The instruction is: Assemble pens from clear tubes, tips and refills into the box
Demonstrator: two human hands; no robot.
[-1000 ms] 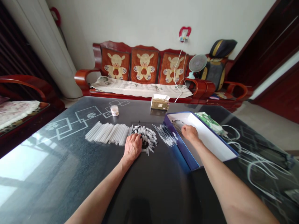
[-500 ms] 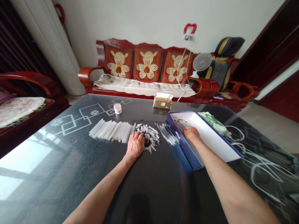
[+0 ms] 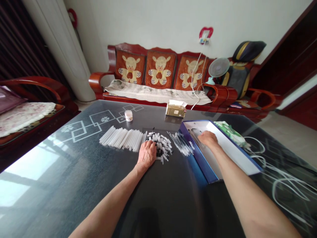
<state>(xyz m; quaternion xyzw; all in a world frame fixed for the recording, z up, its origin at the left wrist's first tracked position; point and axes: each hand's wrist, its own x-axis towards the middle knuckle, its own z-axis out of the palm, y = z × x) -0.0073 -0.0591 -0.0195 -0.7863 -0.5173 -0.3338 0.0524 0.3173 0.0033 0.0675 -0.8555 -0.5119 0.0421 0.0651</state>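
Observation:
My left hand [image 3: 148,153] rests on the dark table at the left side of a pile of small white and black pen pieces [image 3: 162,145]. Its fingers are bent and close together; whatever they grip is hidden. Beside it lies a row of whitish pen barrels [image 3: 123,138]. My right hand [image 3: 208,138] reaches into the far end of a blue box [image 3: 205,170] with a white inside. There its closed fingers are at some slim translucent pens [image 3: 195,135]; what they hold is not clear. Thin dark-tipped pen refills [image 3: 182,144] lie against the box's left side.
A small white tub [image 3: 128,115] and a tissue box [image 3: 175,109] stand towards the table's far side. Right of the blue box lie a green-and-white packet [image 3: 230,132] and loops of white cable [image 3: 279,175]. A wooden sofa [image 3: 99,81] stands beyond the table.
The whole view has shifted slightly, so everything appears further right. My right hand has shifted a little within the box; my left hand stays at the pile.

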